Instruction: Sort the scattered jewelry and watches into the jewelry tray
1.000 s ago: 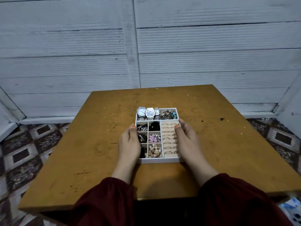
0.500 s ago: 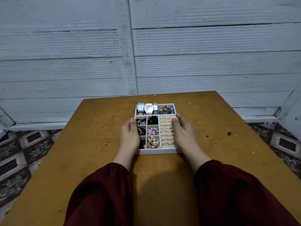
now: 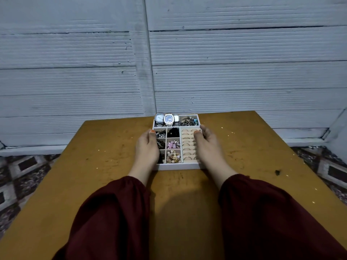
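Observation:
A white jewelry tray (image 3: 178, 167) sits on the wooden table (image 3: 105, 166) near its far edge. Its back row holds three watches (image 3: 168, 119) and a pile of bangles (image 3: 188, 121). Small compartments hold beads and earrings (image 3: 173, 144), and the right column holds rings (image 3: 187, 145) in slots. My left hand (image 3: 147, 149) holds the tray's left wall with its thumb over the rim. My right hand (image 3: 208, 147) holds the right wall the same way, thumb lying on the ring slots. The fingers outside the walls are hidden.
A grey ribbed wall (image 3: 225, 72) rises just behind the table's far edge. Patterned floor tiles (image 3: 28, 166) show on both sides. A small dark speck (image 3: 277, 172) lies on the table at right. My dark red sleeves (image 3: 112, 218) cover the near tabletop.
Both hands have slid the tray away from me, towards the table's far edge, and my arms have stretched out. The grip on the tray's sides is the same.

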`<state>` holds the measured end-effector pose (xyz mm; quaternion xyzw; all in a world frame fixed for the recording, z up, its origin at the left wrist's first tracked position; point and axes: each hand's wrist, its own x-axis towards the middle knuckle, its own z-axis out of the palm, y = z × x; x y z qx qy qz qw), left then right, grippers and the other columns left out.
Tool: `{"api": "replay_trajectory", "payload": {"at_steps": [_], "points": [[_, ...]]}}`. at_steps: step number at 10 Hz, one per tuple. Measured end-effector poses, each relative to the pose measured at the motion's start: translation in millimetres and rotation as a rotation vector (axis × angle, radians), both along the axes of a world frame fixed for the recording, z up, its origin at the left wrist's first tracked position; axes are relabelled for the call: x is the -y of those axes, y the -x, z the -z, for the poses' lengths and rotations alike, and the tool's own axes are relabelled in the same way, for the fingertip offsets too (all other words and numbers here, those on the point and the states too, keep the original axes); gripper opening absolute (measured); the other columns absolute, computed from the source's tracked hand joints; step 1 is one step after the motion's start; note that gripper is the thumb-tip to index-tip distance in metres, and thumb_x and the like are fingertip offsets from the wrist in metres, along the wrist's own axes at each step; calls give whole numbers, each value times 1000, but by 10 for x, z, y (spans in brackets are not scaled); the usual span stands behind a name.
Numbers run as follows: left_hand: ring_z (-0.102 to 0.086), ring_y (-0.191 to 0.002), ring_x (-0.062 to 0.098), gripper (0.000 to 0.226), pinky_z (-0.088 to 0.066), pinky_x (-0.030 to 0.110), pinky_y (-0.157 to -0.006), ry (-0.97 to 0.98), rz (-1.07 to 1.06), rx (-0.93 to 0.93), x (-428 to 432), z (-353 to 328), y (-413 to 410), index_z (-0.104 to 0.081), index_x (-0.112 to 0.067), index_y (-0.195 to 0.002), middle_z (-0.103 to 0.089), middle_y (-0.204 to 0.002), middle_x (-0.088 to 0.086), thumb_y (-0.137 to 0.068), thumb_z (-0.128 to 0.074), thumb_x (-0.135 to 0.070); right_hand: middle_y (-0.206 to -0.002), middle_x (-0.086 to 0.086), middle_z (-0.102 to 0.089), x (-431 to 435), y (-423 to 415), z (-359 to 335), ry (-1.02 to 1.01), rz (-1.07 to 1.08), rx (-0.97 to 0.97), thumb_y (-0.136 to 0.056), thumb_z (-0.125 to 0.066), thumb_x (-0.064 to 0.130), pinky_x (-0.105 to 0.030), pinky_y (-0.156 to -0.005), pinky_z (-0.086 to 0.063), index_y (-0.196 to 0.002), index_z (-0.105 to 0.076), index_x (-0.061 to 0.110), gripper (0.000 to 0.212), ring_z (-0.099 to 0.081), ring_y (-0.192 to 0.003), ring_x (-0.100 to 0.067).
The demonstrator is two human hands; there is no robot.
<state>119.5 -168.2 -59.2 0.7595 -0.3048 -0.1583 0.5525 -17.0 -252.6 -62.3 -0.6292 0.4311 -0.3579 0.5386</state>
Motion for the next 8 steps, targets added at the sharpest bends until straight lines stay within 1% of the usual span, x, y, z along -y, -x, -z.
{"api": "replay_trajectory", "payload": {"at_steps": [1, 2, 3, 4, 5, 6, 7, 8], "points": [[-40, -134, 22, 45, -28, 30, -109, 9, 6, 25, 68, -18, -37, -42, -4, -141, -45, -144, 12, -104, -34, -27, -73, 7, -55, 63, -60, -8, 2, -6, 2, -98, -44, 26, -30, -51, -40, -144, -35, 20, 47, -46, -53, -12], [-39, -134, 22, 45, -28, 28, -107, 7, 12, 32, 101, -1, -64, -41, -4, -141, -45, -144, 11, -104, -34, -28, -78, 6, -56, 79, -66, -10, 11, -6, 3, -98, -44, 26, -30, -53, -42, -144, -35, 21, 47, -48, -55, -11], [-40, -134, 22, 47, -29, 33, -110, 11, 20, 20, 95, 13, -64, -40, -6, -142, -44, -145, 11, -103, -33, -31, -90, 3, -59, 91, -67, 5, 36, -5, -2, -98, -44, 27, -30, -56, -45, -144, -35, 21, 47, -51, -58, -10], [-43, -128, 18, 46, -32, 30, -106, 13, 26, 27, 77, 4, -57, -41, -4, -141, -47, -143, 11, -103, -34, -29, -115, -6, -62, 85, -81, 12, 44, -4, -8, -94, -46, 35, -38, -69, -54, -144, -35, 23, 52, -61, -72, -16], [-43, -130, 21, 45, -32, 33, -109, 28, 47, 12, 40, 4, -31, -40, -4, -142, -46, -143, 11, -103, -37, -26, -123, -6, -62, 59, -33, 20, 87, -10, -51, -91, -47, 37, -49, -84, -55, -142, -38, 22, 54, -66, -91, -24], [-46, -129, 25, 45, -35, 45, -110, 28, 77, 19, -60, 68, -7, -40, -7, -142, -48, -141, 10, -101, -43, -25, -126, -3, -61, -39, 75, 32, 145, -26, -133, -87, -45, 43, -48, -93, -51, -140, -42, 19, 58, -61, -108, -22], [-50, -124, 25, 49, -40, 49, -106, 44, 109, 29, -224, 97, 70, -42, -11, -140, -53, -136, 9, -96, -47, -32, -134, -1, -55, -168, 230, 53, 217, -59, -206, -92, -47, 40, -46, -102, -44, -140, -42, 19, 53, -53, -120, -21], [-52, -121, 24, 52, -42, 50, -103, 46, 106, 40, -375, 157, 125, -45, -20, -137, -54, -132, 7, -90, -48, -40, -137, 1, -52, -292, 436, 48, 214, -66, -201, -95, -50, 37, -42, -106, -40, -141, -42, 22, 49, -50, -123, -17]]}}
